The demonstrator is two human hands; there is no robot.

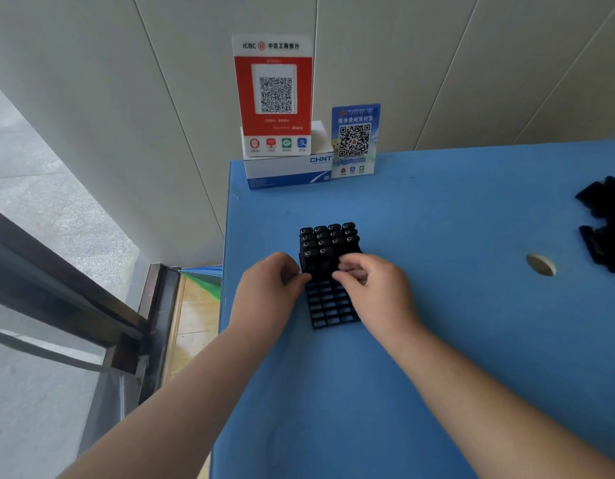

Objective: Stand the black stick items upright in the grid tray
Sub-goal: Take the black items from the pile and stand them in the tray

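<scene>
Both hands at the half-filled grid tray (328,305) on the blue table (437,340).

Left hand (269,283) pinches the tray's left edge; right hand (366,281) curls over upright sticks (328,240), its hold unclear. A loose stick pile (605,223) lies far right; white box (289,171) and QR signs (275,95) stand behind.

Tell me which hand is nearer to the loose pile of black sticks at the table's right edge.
Right. The right hand is at the grid tray, on the side facing the loose pile, though well short of it. The left hand is at the tray's opposite side, farther away.
</scene>
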